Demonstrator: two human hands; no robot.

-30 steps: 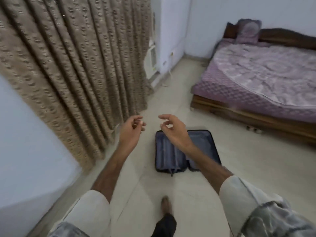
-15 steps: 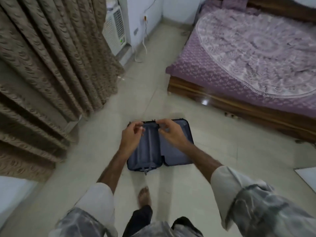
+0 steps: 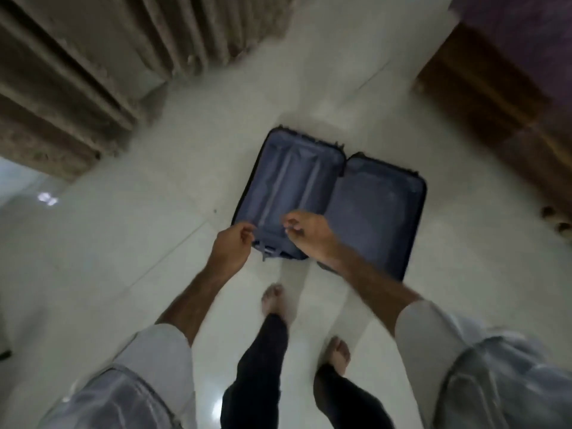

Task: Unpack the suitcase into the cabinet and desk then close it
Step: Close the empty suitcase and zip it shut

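Both hands had come lower and closer to the suitcase (image 3: 331, 202) than half a second before, and the view now looked almost straight down at it. It looked bigger and nearer, and the picture was blurry.

Left of the suitcase hung the brown curtain (image 3: 93, 72). The suitcase lay open and flat on the pale floor (image 3: 123, 243), with both blue halves side by side and nothing to see inside them.

The left hand (image 3: 230, 247) was at the near left corner of the suitcase, with its fingers curled at the rim. Whether its grip was really holding the rim could not be told. The right hand (image 3: 308, 235) was over the near edge of the left half, with fingers loosely bent and holding nothing.

Below the suitcase stood two bare feet (image 3: 274, 300). Right of the suitcase was the wooden bed frame (image 3: 495, 97).
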